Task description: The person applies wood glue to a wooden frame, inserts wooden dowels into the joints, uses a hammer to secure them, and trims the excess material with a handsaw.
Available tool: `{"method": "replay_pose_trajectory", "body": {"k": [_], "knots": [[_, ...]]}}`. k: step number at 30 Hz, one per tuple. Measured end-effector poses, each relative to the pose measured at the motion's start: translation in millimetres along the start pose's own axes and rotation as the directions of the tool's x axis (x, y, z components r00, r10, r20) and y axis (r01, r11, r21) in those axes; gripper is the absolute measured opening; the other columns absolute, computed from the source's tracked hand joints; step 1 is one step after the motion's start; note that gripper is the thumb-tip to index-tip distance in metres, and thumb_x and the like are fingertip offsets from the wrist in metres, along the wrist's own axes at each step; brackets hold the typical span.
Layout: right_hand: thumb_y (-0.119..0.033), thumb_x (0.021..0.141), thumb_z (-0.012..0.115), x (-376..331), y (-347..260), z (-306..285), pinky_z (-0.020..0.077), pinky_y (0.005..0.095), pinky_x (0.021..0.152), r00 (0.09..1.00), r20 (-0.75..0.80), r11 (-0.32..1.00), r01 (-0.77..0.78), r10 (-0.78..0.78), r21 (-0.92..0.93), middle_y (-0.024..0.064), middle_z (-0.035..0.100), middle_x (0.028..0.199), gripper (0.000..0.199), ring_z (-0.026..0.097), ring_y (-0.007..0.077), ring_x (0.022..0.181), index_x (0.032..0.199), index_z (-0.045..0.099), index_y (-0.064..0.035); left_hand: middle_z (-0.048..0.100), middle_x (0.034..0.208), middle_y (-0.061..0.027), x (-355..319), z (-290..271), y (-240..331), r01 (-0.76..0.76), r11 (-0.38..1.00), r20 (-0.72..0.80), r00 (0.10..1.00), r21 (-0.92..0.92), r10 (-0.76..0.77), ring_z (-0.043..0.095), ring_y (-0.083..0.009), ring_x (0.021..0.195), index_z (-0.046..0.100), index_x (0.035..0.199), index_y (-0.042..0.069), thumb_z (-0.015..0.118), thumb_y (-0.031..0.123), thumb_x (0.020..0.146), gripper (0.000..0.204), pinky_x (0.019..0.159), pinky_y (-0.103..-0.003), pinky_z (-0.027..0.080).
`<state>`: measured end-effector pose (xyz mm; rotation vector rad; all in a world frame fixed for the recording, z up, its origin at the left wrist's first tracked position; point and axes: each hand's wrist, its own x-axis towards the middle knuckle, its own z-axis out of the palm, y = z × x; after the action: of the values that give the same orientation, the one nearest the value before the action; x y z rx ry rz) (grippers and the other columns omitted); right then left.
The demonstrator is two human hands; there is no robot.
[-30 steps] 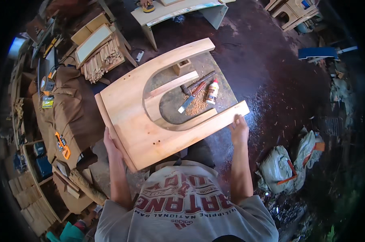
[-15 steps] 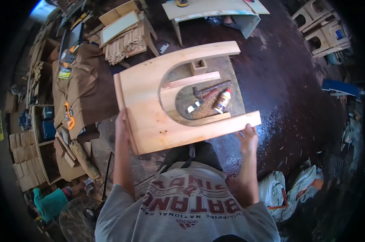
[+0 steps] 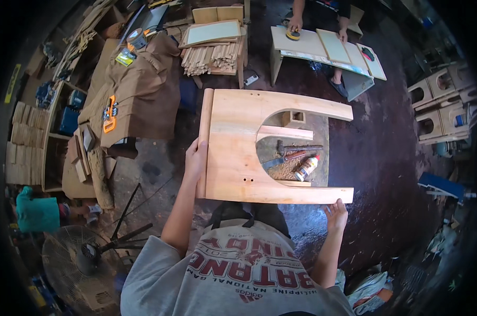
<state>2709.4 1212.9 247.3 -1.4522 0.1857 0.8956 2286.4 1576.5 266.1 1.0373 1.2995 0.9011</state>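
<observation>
Left hand (image 3: 196,154) closed on the rounded rail (image 3: 207,126) at the left edge of a wooden panel (image 3: 230,152), near the middle of that edge. Right hand (image 3: 335,215) at the tip of the lower prong (image 3: 317,195), in contact with its near edge and only partly curled; full pinch or mere support from beneath, impossible to tell. Wooden panel in front of the body and over the table (image 3: 320,126), broad face turned up, prongs pointing right; resting or lifted clear, likewise not to be told. Visible through the U-shaped cutout, on the table: a hammer (image 3: 303,148), a red-handled chisel (image 3: 292,156), a white bottle (image 3: 306,168) and wood shavings (image 3: 287,169). Probable handling: stiff throughout and of moderate weight, with most of the mass likely toward the solid left portion and the rail. Smooth-looking face, hence perhaps slightly slick under dusty fingers; edges better for purchase than the flat. Likely weak points: the two slender prongs, free at the ends and liable to crack along the grain under twisting or a hard knock. Best hold, by judgement: the rail near its middle, plus the lower prong closer to its root, with support beneath the edge. Less advisable: lifting by one prong tip alone.
</observation>
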Motion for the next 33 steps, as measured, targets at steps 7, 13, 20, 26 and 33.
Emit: {"method": "replay_pose_trajectory", "body": {"k": [7,13,20,26,33], "knots": [[-0.032,0.095,0.077,8,-43,-6,0.0399,0.0304,0.053,0.872,-0.091,0.586,0.243,-0.481,-0.773,-0.0003,0.061,0.068,0.033,0.048,0.0115,0.057,0.081,0.067,-0.0030,0.061,0.145,-0.0215,-25,25,33,-0.445,0.488,-0.056,0.694,0.751,0.718,0.057,-0.0358,0.136,0.056,0.147,-0.001,0.068,0.011,0.092,0.057,0.115,-0.045,0.042],[-0.014,0.096,0.071,36,-81,103,0.0463,0.0319,0.058,0.741,0.395,0.402,0.643,-0.544,-0.652,0.0087,0.068,0.072,0.020,0.058,0.0115,0.063,0.086,0.072,0.0031,0.060,0.149,-0.0188,47,118,65,-0.455,0.890,0.101,0.886,-0.005,0.453,0.053,-0.0265,0.142,0.041,0.158,0.002,0.059,0.002,0.091,0.070,0.119,-0.042,0.037],[-0.011,0.090,0.069,29,-46,246,0.0576,0.0435,0.076,0.398,0.881,0.345,0.889,-0.254,-0.302,0.0170,0.074,0.090,0.012,0.073,0.0381,0.087,0.100,0.075,-0.0084,0.058,0.151,-0.0219,115,160,72,-0.449,0.892,0.147,0.887,0.049,0.438,0.049,-0.0281,0.147,0.030,0.164,0.004,0.055,0.001,0.095,0.074,0.120,-0.036,0.036],[-0.020,0.094,0.062,70,-5,288,0.0561,0.0495,0.087,0.409,0.913,0.360,0.853,-0.013,-0.377,0.0184,0.076,0.102,0.023,0.072,0.0405,0.098,0.110,0.075,-0.0104,0.068,0.136,-0.0160,120,193,77,-0.418,0.484,0.041,0.787,0.769,0.615,0.063,-0.0317,0.126,0.065,0.135,0.004,0.079,0.024,0.085,0.056,0.119,-0.043,0.038],[-0.022,0.093,0.061,69,-4,289,0.0540,0.0515,0.095,0.414,0.866,0.211,0.854,0.280,-0.476,0.0221,0.075,0.111,0.032,0.070,0.0414,0.107,0.119,0.075,-0.0112,0.076,0.118,-0.0097,128,192,71,-0.412,0.523,-0.042,0.755,0.746,0.654,0.069,-0.0311,0.113,0.073,0.121,0.006,0.071,0.014,0.089,0.033,0.114,-0.044,0.041]]}}
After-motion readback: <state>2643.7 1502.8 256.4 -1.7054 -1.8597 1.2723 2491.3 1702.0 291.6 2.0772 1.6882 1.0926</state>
